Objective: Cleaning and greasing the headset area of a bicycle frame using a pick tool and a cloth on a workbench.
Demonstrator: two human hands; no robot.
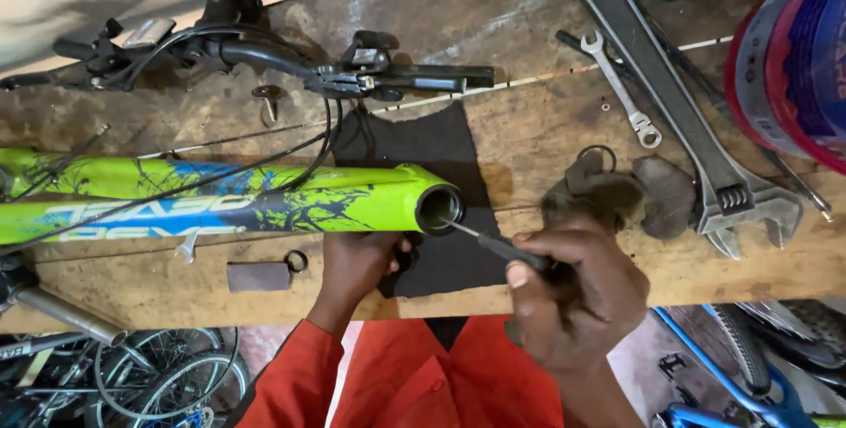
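Right hand [577,291] gripping a thin screwdriver [493,241], tip poked into the open tube end [438,208] just up-left of it.
Left hand [357,265] is wrapped under my green bike frame [264,203], black cloth [441,216] beneath both.

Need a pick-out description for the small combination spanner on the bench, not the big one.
Start at the wooden bench and go to its right end, beside the red and blue bucket. A big adjustable wrench lies there on a slant. The small spanner lies just left of it, apart from it: thin, bright silver, open jaw at the top and a ring at the bottom, far shorter than the wrench.
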